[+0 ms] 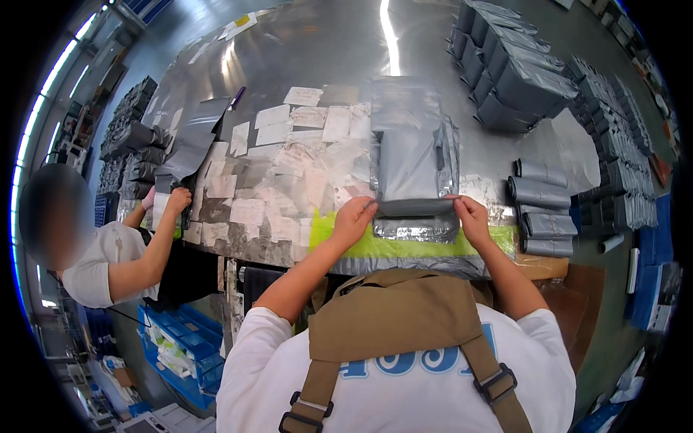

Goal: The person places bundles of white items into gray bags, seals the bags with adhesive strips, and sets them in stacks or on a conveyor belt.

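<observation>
Near the counter's near edge, the left hand and right hand pinch opposite sides of a grey plastic bag. Folded grey bundles lie by the near right corner; taller grey stacks stand farther along the right edge. A co-worker handles grey plastic at the left edge.

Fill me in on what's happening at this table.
The person's left hand and right hand hold opposite sides of a gray plastic bag lying on the metal table. To its right lie rolled gray bundles, with taller gray stacks beyond them. At the left, a co-worker's hand is at another gray sheet.
</observation>
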The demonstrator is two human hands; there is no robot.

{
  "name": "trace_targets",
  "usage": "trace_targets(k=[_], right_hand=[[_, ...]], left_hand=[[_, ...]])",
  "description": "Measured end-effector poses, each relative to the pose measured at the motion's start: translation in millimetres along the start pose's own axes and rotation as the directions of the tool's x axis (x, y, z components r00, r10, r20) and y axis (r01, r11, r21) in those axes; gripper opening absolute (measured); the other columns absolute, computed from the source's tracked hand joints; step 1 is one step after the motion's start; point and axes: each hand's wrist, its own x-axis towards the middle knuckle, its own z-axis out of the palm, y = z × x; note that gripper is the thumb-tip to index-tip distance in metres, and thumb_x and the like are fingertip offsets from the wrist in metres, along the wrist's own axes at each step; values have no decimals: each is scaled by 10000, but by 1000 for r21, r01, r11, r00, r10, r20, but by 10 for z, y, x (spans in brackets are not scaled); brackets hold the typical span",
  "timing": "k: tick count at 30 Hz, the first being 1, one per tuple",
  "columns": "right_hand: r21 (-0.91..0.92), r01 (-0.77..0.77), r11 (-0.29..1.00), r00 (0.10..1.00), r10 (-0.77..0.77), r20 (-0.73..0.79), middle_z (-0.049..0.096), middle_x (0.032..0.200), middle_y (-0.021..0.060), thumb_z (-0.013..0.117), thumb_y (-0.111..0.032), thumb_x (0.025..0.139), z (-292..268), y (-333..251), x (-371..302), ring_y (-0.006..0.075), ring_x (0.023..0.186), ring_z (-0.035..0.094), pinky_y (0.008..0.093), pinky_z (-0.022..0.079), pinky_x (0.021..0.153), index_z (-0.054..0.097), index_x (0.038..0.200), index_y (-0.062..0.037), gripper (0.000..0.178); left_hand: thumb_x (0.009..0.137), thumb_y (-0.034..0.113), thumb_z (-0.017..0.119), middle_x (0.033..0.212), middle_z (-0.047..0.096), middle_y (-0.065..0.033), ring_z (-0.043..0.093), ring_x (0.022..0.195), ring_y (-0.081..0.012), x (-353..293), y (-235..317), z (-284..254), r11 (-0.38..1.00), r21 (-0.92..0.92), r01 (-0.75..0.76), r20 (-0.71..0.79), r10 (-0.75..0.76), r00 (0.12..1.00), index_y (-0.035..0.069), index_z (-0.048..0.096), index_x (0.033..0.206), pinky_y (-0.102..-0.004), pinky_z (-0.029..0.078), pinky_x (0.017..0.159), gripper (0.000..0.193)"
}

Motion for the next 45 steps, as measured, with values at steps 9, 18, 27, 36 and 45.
trace_targets(k=[9,18,27,36,45], right_hand=[[76,-333,940,941,336,-39,582,651,10,562,-271,937,192,549,456,114,585,524,281,409,539,642,816,-16,293],[-518,-27,855,981,-78,-179,641,977,194,609,-228,872,328,46,535,337,848,645,416,504,717,555,1125,-41,319],[264,-8,964,993,39,-112,251,1487,222,533,-353,942,426,-246,649,305,1405,211,370,172,1138,222,1454,-6,692],[-279,171,945,985,-161,56,505,1313,120,727,66,630,-1352,-1437,945,243,1246,456,341,323,1067,389,1418,-86,871],[-832,449,326,880,-325,347,535,1233,101,655,82,550,-2561,-584,1654,335,1178,474,453,349,1025,551,1245,-128,733]], left_hand=[[895,351,638,529,445,-57,408,541,-109,381,-150,350,799,-311,515,-24,-549,836,-13,546,638,-313,340,502,455],[842,230,644,781,612,-147,583,744,-319,560,-240,387,942,154,297,-140,-276,951,-9,611,958,-422,446,672,268],[971,94,456,1124,578,-138,578,897,-180,563,207,387,925,-347,152,-74,-189,979,8,457,1267,-300,461,763,309],[873,204,648,1293,477,-178,496,1145,-311,804,483,631,950,167,-263,89,251,964,2,413,1325,-411,404,966,549],[800,228,680,1388,388,-214,350,1285,-415,401,109,728,932,316,-178,348,61,935,19,479,1293,-468,307,1076,572]])
